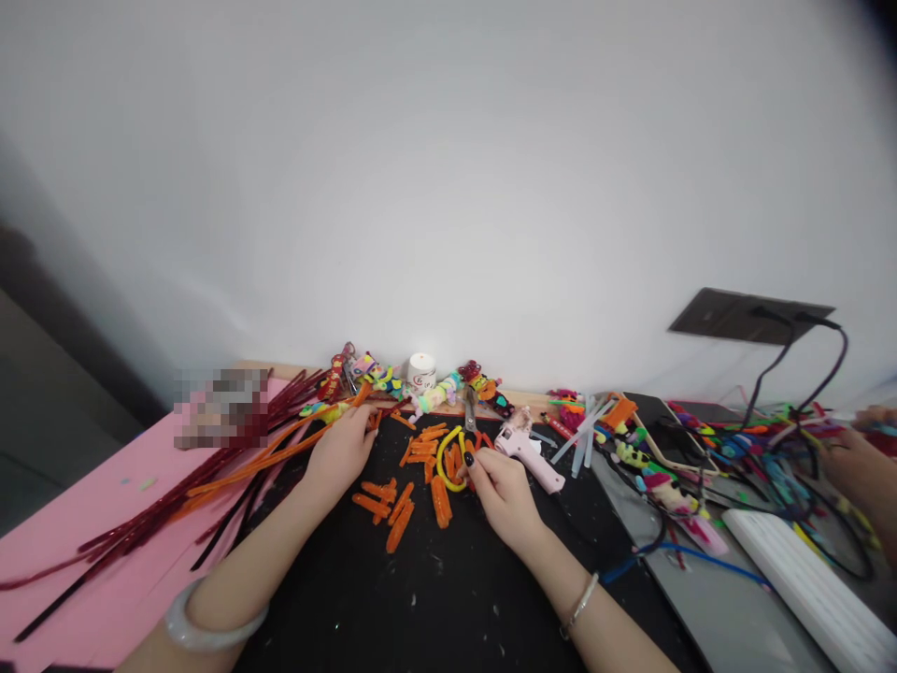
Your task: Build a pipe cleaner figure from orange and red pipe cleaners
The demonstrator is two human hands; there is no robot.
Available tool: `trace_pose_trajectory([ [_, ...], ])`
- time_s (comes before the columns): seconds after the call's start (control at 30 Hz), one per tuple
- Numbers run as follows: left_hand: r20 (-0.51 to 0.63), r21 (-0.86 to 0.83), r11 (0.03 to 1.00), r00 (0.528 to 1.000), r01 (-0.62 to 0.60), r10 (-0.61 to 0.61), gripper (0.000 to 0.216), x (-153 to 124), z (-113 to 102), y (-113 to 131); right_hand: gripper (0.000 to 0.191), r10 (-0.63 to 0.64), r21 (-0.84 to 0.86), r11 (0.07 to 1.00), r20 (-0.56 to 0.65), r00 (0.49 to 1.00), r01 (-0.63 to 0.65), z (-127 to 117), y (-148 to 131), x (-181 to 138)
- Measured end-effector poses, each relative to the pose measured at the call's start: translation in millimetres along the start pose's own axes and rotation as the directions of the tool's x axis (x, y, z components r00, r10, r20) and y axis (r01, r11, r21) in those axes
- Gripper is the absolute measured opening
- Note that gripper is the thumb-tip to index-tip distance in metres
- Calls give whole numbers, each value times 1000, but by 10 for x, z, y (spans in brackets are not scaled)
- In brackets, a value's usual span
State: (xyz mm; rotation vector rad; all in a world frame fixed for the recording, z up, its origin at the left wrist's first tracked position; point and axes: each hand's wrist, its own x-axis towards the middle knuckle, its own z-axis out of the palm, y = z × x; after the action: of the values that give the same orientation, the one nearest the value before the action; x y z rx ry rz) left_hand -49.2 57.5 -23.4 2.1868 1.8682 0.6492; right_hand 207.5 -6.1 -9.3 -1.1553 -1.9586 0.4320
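Observation:
My left hand [345,451] reaches over a bundle of long orange pipe cleaners [270,458], its fingers curled around some of them; the fingertips are partly hidden. My right hand [503,494] is closed on the yellow handle of a pair of scissors [443,458], whose metal blades point away toward the wall. Between my hands, short cut pieces of orange pipe cleaner [401,512] lie in small groups on the black mat [364,608]. A pale pink glue gun [536,458] rests just right of my right hand.
Dark red pipe cleaners [168,495] spread over the pink surface [63,551] at left. Finished pipe-cleaner figures and a white paper cup [421,372] line the wall. At right are glue sticks [583,435], a phone [669,435], a white keyboard [805,579], cables and another person's hand [859,467].

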Motion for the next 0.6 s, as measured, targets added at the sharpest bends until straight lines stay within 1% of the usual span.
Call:
trace_pose_trajectory([
  [0.17,21,-27,1000,1000,3,-3,24,-15,-18,17,36,4,5,1000,1,1000,-4,2,1,3],
  [0.33,-44,-12,1000,999,-20,20,29,-37,-25,58,37,9,9,1000,6,1000,-9,0,-6,10],
  [0.4,-30,-11,1000,999,-27,27,25,-37,-19,62,37,11,8,1000,10,1000,-11,0,-5,9],
  [0.5,24,-25,999,999,-37,37,16,-33,-14,60,36,11,-2,1000,10,1000,-11,1,1,5],
  [0.6,43,-48,998,998,-43,45,11,-38,-22,65,37,15,-7,1000,6,1000,-15,4,4,2],
])
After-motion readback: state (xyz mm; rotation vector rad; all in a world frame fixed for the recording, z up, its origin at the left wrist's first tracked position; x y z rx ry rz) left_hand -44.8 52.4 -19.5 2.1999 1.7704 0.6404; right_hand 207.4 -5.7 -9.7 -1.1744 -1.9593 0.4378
